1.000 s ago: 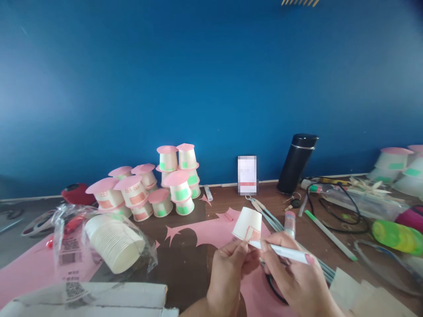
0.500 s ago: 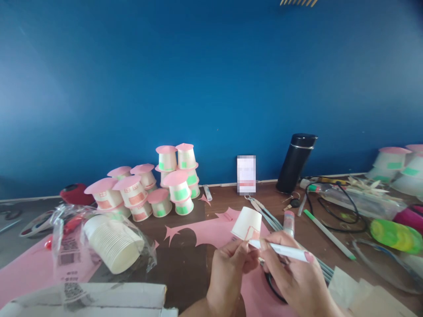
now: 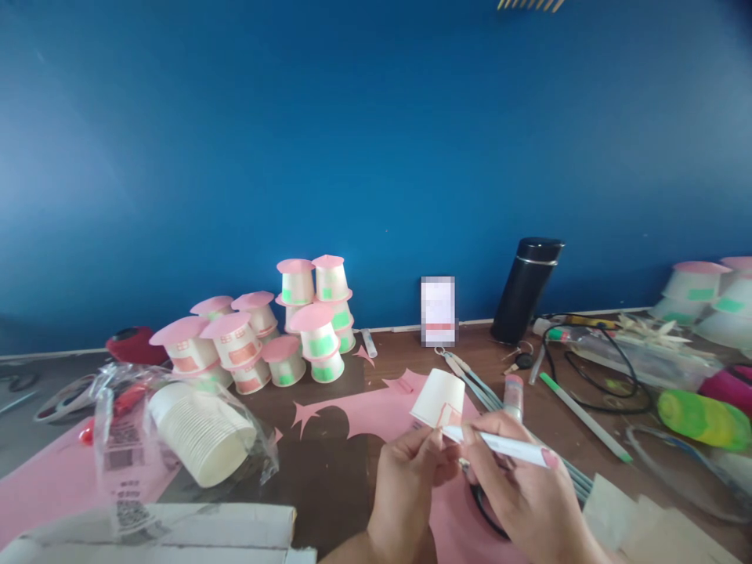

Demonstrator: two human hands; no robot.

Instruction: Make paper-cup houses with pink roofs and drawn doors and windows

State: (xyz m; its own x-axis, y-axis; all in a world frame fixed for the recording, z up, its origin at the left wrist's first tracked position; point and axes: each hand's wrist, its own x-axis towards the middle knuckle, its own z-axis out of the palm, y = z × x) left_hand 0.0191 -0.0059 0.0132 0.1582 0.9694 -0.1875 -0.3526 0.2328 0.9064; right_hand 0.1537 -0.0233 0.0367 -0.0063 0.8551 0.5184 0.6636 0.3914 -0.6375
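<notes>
My left hand [image 3: 411, 478] pinches the lower rim of a white paper cup [image 3: 442, 392], which is upside down and slightly tilted. A reddish rectangular outline shows on the cup's lower side. My right hand [image 3: 517, 478] is closed around a white marker [image 3: 499, 445] with a pink end; its tip points left at the drawing, though my fingers partly hide the contact. Beneath both hands lies a cut sheet of pink paper [image 3: 381, 415] with jagged, curved edges. A glue stick [image 3: 513, 395] is just behind my right hand.
Decorated cups [image 3: 317, 341] with pink paper tops are stacked at the back left. A plastic-wrapped cup stack [image 3: 203, 435] lies in front of them. Rightward are a black flask [image 3: 525, 294], a green-tipped marker [image 3: 587, 419], a black cable [image 3: 628, 403] and a yellow-green bottle [image 3: 702, 419].
</notes>
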